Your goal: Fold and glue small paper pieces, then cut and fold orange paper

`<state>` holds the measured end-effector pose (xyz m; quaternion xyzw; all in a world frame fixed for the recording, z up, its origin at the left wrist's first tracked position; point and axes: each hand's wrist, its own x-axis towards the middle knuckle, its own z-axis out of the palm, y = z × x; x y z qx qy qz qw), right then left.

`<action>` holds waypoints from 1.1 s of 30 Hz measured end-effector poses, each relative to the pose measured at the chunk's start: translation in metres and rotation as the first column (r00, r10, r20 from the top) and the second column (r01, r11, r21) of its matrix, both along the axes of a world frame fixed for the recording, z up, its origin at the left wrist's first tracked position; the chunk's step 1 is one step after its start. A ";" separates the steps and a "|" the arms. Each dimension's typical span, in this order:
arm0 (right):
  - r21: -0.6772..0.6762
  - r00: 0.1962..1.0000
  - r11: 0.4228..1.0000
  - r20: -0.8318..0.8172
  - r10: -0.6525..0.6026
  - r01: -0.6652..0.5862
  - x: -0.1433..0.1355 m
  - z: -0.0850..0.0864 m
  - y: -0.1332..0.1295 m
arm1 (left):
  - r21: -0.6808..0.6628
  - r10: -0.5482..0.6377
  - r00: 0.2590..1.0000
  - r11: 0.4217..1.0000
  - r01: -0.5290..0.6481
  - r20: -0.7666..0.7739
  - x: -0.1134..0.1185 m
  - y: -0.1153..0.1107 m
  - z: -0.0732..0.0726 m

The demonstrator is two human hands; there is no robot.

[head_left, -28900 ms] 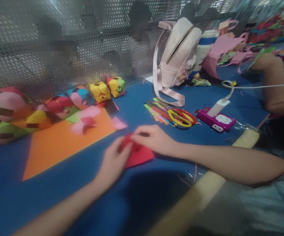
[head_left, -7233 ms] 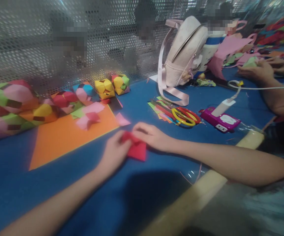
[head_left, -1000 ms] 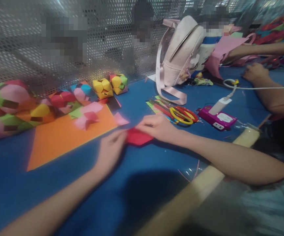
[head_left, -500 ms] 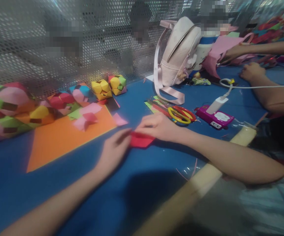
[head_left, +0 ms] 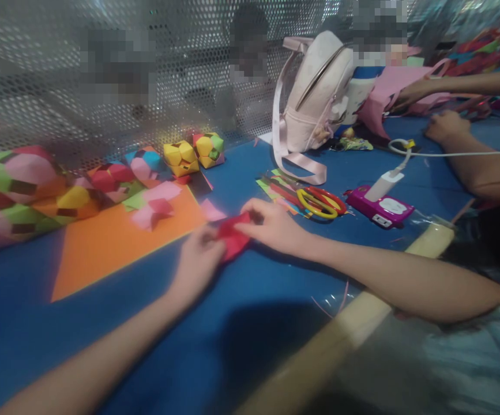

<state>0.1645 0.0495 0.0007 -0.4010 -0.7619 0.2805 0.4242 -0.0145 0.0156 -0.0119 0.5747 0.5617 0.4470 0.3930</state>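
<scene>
Shifted red paper [head_left: 233,235] leftward since half second ago! Now pinching it with left hand [head_left: 198,253] and right hand [head_left: 274,227], apparently slanted lengthwise up-right, touching both.

Small folded piece of bright red paper [head_left: 233,241] pinched at both sides

Creased and slightly blurred, the piece slants over a blue tabletop [head_left: 275,285], its left side in the left hand [head_left: 198,259], its upper right end gripped by the right hand [head_left: 275,227]. Its lower edge shows between them; whether it touches the tabletop cannot be told.
</scene>
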 end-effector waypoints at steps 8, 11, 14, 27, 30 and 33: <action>0.305 0.986 0.940 -0.015 0.164 -0.151 -0.007 -0.017 0.000 | -0.012 -0.102 0.995 0.995 0.102 0.020 0.000 0.001 0.000; 0.362 0.983 0.914 0.036 0.182 -0.183 -0.008 -0.019 -0.001 | -0.009 -0.098 0.995 0.995 0.098 0.002 -0.001 0.001 -0.001; 0.392 0.981 0.900 0.087 0.172 -0.192 -0.008 -0.019 -0.002 | 0.006 -0.101 0.995 0.995 0.101 -0.011 -0.002 0.002 -0.002; 0.266 0.995 0.964 -0.088 0.042 -0.018 -0.008 -0.017 0.001 | 0.027 -0.047 0.999 0.999 0.047 -0.026 -0.003 0.001 -0.003; 0.315 0.994 0.948 -0.095 0.063 -0.030 -0.007 -0.017 0.002 | 0.017 -0.056 0.998 0.998 0.057 -0.018 -0.003 0.001 -0.002; 0.378 0.991 0.921 -0.055 0.123 -0.093 -0.007 -0.018 0.000 | 0.015 -0.092 0.995 0.996 0.092 -0.031 -0.003 0.001 -0.002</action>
